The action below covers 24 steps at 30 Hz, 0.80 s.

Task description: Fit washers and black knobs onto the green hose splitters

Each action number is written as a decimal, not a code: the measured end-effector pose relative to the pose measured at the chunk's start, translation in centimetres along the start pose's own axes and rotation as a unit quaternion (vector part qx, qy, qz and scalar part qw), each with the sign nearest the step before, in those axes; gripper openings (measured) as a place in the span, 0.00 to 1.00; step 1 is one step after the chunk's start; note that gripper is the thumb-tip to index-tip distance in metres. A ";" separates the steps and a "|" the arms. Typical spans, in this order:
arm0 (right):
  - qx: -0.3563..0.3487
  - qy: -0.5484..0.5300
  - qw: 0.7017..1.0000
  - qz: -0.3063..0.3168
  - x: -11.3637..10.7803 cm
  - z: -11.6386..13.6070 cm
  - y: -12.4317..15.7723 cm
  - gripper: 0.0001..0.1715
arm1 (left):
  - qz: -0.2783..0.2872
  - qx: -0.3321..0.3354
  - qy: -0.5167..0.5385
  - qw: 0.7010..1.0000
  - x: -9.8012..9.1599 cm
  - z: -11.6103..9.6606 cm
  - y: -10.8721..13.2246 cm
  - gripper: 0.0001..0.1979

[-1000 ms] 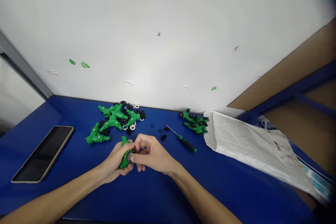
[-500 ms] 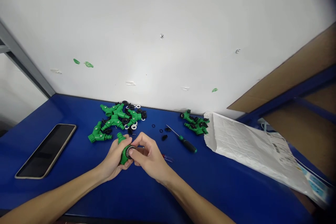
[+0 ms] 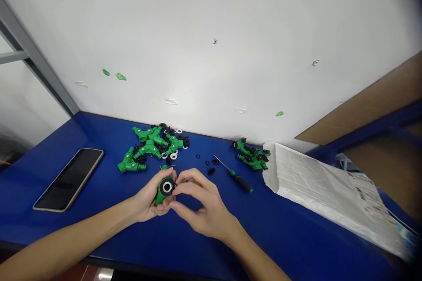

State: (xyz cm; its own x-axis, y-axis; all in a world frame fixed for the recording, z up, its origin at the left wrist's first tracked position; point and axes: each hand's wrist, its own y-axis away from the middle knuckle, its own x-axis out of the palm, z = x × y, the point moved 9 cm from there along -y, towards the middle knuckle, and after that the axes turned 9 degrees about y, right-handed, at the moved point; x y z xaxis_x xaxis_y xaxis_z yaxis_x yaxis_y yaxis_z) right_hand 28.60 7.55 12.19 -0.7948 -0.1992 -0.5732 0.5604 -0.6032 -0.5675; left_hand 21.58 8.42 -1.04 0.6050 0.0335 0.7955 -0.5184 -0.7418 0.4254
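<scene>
Above the front part of the blue table, my left hand is wrapped round a green plastic connector. The connector's round black opening, with a white ring inside, faces up toward me. My right hand is just to the right of that opening, its thumb and fingers spread apart, the fingertips at the black rim. Nothing shows between its fingers. Behind my hands lies a pile of green Y-shaped connectors mixed with black caps and white rings.
A phone lies at the left. A screwdriver, small black parts and more green connectors are right of centre. A white padded envelope lies at the right. The white wall rises behind the table.
My right hand's thumb and fingers have come off the connector's opening and spread, uncovering the white ring. The whole view has shifted slightly.
</scene>
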 end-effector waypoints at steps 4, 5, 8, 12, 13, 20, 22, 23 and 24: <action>-0.082 0.123 0.989 0.000 0.4 0.9 0.1 0.05 | -0.029 -0.009 -0.024 0.999 0.0 0.2 0.2 0.24; -0.094 0.143 0.985 0.007 0.6 0.9 0.1 0.04 | -0.033 -0.009 -0.028 0.999 0.1 0.2 0.3 0.24; -0.115 0.173 0.978 0.028 0.8 0.9 0.0 0.05 | -0.035 -0.010 -0.031 0.999 0.6 0.1 0.4 0.24; -0.136 0.173 0.975 0.039 0.9 1.2 0.0 0.06 | -0.025 -0.006 -0.027 0.999 0.9 0.0 0.5 0.22; -0.139 0.173 0.974 0.041 0.9 1.2 0.0 0.06 | -0.021 -0.007 -0.028 0.999 0.9 0.1 0.6 0.21; -0.158 0.179 0.970 0.050 0.8 1.8 -0.2 0.05 | -0.004 -0.016 -0.024 1.000 1.5 0.4 0.9 0.21; -0.160 0.182 0.968 0.059 0.7 2.0 -0.5 0.05 | 0.005 -0.022 -0.021 1.000 1.7 0.5 1.0 0.20; -0.160 0.183 0.968 0.065 0.7 2.1 -0.6 0.06 | 0.010 -0.025 -0.020 0.999 1.8 0.6 1.1 0.20; -0.161 0.185 0.967 0.071 0.7 2.2 -0.6 0.06 | 0.014 -0.028 -0.017 0.999 1.9 0.6 1.1 0.20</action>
State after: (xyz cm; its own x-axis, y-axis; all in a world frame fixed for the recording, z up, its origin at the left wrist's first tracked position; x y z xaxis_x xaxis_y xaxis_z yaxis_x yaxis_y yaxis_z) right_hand 27.14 6.10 13.43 -0.6003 0.0631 -0.7973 0.7486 -0.3066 -0.5879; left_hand 22.54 7.21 0.69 0.6090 -0.0104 0.7931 -0.5685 -0.7030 0.4273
